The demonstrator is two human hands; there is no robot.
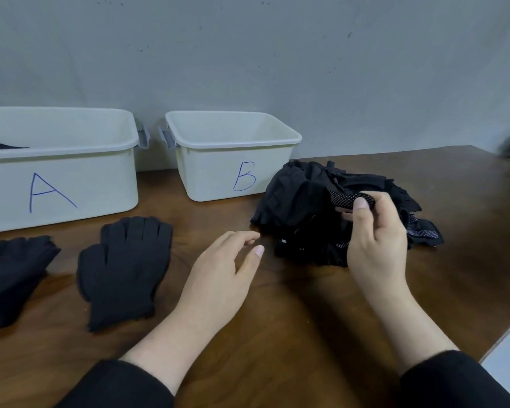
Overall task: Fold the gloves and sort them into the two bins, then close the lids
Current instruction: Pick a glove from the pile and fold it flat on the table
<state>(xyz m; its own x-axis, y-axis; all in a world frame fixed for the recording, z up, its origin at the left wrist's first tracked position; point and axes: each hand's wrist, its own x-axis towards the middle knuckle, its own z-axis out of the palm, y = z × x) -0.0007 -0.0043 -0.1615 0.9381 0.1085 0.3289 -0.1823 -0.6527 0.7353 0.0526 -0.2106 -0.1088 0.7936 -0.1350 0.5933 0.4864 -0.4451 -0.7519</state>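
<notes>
Right hand [376,231]: mine; thumb and fingers pinch a dotted glove [352,199] at the top of the pile [306,213]; glove not yet free of the heap
Left hand [218,278]: relaxed, fingers loosely spread, holding nothing; just above the table [277,334], near the pile's left edge
Pile: black gloves tangled on the right, just beside bin B [236,160]; some show white grip dots
Flat gloves: one plain glove [124,269] laid flat at near left; another [12,275] further left, cut by the frame edge
Bins: bin A [59,169] far left, something dark inside; B looks empty; both open; no lids in view
Step, my guess: draw one glove out to fold
Doing it well: lift slowly; press the pile down with my left so neighbours don't trail; lay it flat before folding; check dotted or plain before choosing a bin
</notes>
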